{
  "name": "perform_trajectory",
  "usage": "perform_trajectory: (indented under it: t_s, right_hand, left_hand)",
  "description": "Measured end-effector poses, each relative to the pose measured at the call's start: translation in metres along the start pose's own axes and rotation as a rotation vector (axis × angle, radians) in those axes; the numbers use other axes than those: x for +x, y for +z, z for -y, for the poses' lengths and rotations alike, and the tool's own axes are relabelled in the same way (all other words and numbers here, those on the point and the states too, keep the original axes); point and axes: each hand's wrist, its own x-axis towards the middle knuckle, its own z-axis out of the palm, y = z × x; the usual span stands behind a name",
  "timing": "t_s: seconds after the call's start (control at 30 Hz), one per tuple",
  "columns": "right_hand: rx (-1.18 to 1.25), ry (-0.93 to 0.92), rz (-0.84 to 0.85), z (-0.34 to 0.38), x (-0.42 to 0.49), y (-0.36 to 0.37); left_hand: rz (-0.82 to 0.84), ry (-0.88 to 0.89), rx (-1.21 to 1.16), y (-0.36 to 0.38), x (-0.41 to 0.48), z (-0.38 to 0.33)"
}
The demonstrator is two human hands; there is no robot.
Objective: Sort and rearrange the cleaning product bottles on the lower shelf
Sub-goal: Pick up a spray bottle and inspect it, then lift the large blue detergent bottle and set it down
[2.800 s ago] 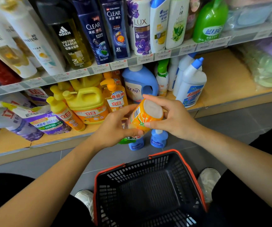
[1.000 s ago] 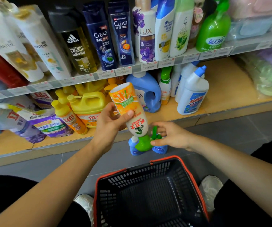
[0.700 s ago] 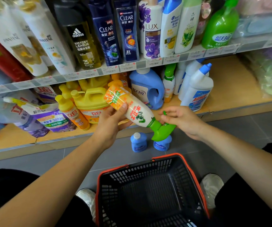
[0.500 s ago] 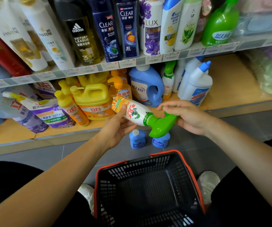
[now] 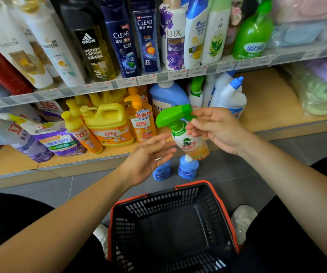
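Observation:
My right hand (image 5: 217,131) holds a white and orange spray bottle (image 5: 190,143) upright by its neck, under the green trigger head (image 5: 172,115). My left hand (image 5: 148,156) hovers just left of the bottle, fingers spread, holding nothing. Behind them the lower shelf (image 5: 267,107) carries a yellow jug (image 5: 108,125), an orange pump bottle (image 5: 142,119), a blue detergent jug (image 5: 166,97), a green-topped sprayer (image 5: 196,93) and white bottles with blue caps (image 5: 231,95). Purple refill pouches (image 5: 52,138) lie at the left.
Two small blue bottles (image 5: 188,169) stand on the grey floor under the held bottle. A black basket with a red rim (image 5: 170,223) sits between my knees. The upper shelf holds shampoo bottles (image 5: 123,42). The lower shelf's right half is bare wood beside bagged goods (image 5: 320,89).
The spray bottle has turned from lying sideways to upright, trigger head on top. My left hand has let go of its body; my right hand now carries it alone.

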Motion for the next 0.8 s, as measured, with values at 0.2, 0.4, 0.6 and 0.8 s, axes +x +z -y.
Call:
perform_trajectory:
  t_s: [0.2,0.4,0.6,0.8]
  right_hand:
    - [-0.398,0.013,-0.259,-0.003,-0.003,-0.036]
    - [-0.587,0.176,-0.357,-0.031,-0.012,-0.071]
    - [-0.611,0.324,-0.394,-0.067,0.002,-0.090]
    - [-0.403,0.478,-0.466,-0.104,0.018,-0.105]
  left_hand:
    - [-0.105,0.175,0.514,0.012,0.020,-0.003]
    - [-0.185,0.454,1.103,0.009,0.064,-0.016]
    - [-0.178,0.486,1.322,0.006,0.128,-0.019]
    - [-0.182,0.237,0.978,0.018,0.189,0.003]
